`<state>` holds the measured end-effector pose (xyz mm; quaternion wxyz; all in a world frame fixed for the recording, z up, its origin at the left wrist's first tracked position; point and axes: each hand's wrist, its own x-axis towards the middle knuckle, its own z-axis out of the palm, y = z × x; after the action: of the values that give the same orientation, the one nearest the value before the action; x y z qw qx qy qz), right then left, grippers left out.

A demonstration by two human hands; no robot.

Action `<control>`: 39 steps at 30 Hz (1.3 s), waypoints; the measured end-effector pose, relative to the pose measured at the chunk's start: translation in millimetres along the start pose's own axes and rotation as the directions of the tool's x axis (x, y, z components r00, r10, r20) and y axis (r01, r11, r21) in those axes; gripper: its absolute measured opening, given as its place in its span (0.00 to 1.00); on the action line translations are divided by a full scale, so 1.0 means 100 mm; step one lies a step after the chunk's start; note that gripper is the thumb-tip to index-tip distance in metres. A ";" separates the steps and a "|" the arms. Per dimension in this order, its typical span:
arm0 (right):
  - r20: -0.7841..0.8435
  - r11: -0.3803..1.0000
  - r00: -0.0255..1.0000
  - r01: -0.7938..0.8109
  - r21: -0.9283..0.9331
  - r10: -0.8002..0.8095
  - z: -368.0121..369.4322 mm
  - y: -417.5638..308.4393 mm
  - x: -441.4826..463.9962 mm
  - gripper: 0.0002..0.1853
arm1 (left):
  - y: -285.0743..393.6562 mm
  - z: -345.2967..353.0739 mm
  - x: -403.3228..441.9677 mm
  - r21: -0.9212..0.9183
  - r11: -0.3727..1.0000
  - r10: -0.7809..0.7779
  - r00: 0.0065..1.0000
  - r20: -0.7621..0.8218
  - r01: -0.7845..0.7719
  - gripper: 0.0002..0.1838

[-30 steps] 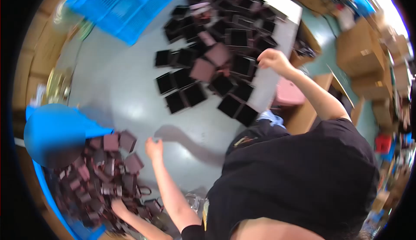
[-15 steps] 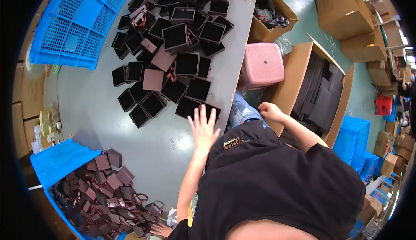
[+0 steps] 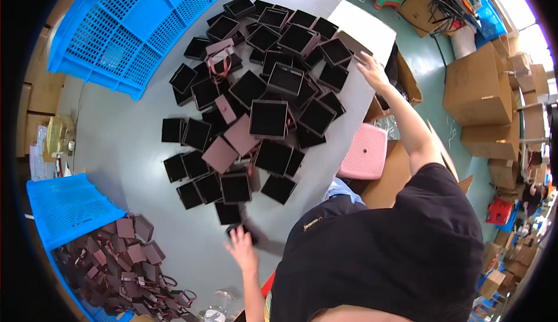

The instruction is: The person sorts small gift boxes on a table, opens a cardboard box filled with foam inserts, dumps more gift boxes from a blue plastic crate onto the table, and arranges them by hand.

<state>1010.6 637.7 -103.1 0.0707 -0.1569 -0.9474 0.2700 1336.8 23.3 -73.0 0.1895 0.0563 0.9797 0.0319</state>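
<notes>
Grey counter (image 3: 125, 130) gives me room between the boxes (image 3: 268, 118) and the blue crate (image 3: 113, 51); its right edge runs close by my right hand (image 3: 375, 76), that arm stretched out, fingers loosely apart near a flat dark piece (image 3: 353, 43), contact unclear; my left hand (image 3: 242, 251) reaches forward, fingers spread at a black box (image 3: 250, 236) at the cluster's near end; whether I grip it, I cannot tell; past the edge stand a pink stool (image 3: 364, 154) and cartons (image 3: 479, 86).
</notes>
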 end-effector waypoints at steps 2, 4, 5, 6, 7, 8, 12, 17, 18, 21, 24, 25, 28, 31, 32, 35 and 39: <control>-0.034 0.996 0.998 -0.061 -0.067 0.059 0.16 -0.02 0.58 0.32 | -0.10 -0.09 0.01 0.031 0.968 -0.249 0.968 0.029 0.248 0.23; -0.073 0.997 0.997 0.036 -0.063 -0.040 0.36 -0.11 0.90 0.31 | -0.28 0.07 0.06 -0.109 0.868 -0.485 0.874 0.023 0.484 0.22; -0.093 0.994 0.992 0.085 -0.065 -0.090 0.43 -0.20 1.05 0.31 | -0.27 0.03 0.15 -0.192 0.776 -0.601 0.797 0.064 0.601 0.21; -0.082 0.981 0.978 0.195 0.004 -0.194 0.49 -0.29 1.10 0.30 | -0.26 0.01 0.23 -0.188 0.742 -0.643 0.763 0.070 0.643 0.22; -0.063 0.947 0.946 0.316 -0.049 -0.319 0.58 -0.33 1.16 0.29 | -0.21 -0.04 0.32 -0.185 0.701 -0.689 0.721 0.075 0.689 0.22; 0.005 0.925 0.930 0.365 -0.111 -0.366 0.66 -0.38 1.16 0.29 | -0.13 -0.08 0.41 -0.184 0.652 -0.736 0.672 0.078 0.735 0.22; 0.037 0.912 0.916 0.402 -0.078 -0.400 0.74 -0.51 0.96 0.30 | 0.59 -0.34 0.74 -0.168 0.847 -0.530 0.775 -0.344 0.505 0.24; 0.004 0.945 0.946 0.324 0.030 -0.325 0.85 -0.69 0.51 0.29 | 1.70 -0.45 1.22 -0.346 0.930 0.043 0.973 -0.227 -0.122 0.30; -0.009 0.954 0.954 0.300 0.025 -0.300 0.89 -0.76 0.42 0.29 | 1.84 -0.52 1.33 -0.326 0.939 0.065 0.985 -0.159 -0.115 0.32; -0.076 0.977 0.974 0.213 0.009 -0.212 1.04 -0.93 0.02 0.29 | 1.83 -0.31 1.30 -0.219 0.974 0.034 0.996 -0.081 -0.051 0.29; -0.171 0.984 0.969 0.179 -0.018 -0.179 1.23 -1.17 -0.37 0.28 | 1.50 0.05 1.12 -0.054 0.998 -0.038 0.986 -0.162 0.030 0.22; -0.175 0.980 0.965 0.201 0.004 -0.197 1.27 -1.28 -0.51 0.28 | 1.36 0.06 1.04 -0.009 0.999 -0.050 0.991 -0.124 0.050 0.21; -0.071 0.958 0.961 0.273 0.094 -0.267 1.40 -1.69 -0.98 0.30 | 1.13 -0.06 0.82 0.009 0.977 -0.209 0.964 -0.164 0.213 0.21; 0.064 0.885 0.910 0.378 0.273 -0.409 1.60 -2.04 -1.47 0.34 | 0.96 -0.10 0.52 -0.128 0.896 -0.443 0.870 -0.218 0.425 0.27; 0.143 0.860 0.906 0.314 0.402 -0.398 1.52 -2.12 -1.58 0.35 | 0.94 -0.10 0.41 -0.144 0.874 -0.486 0.833 -0.264 0.464 0.29; 0.360 0.803 0.743 0.394 0.448 -0.565 1.01 -2.15 -1.47 0.40 | 1.10 -0.21 0.16 -0.274 0.881 -0.473 0.723 -0.504 0.385 0.30; 0.716 0.956 0.658 0.290 0.044 -0.233 0.10 -1.47 -1.29 0.62 | 1.52 -0.34 0.15 -0.240 0.959 -0.229 0.916 -0.329 0.153 0.42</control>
<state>1091.7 471.1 -39.0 -0.2702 0.0956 -0.9218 0.2611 1325.2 174.3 -34.7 0.0176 -0.0669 0.9897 0.1256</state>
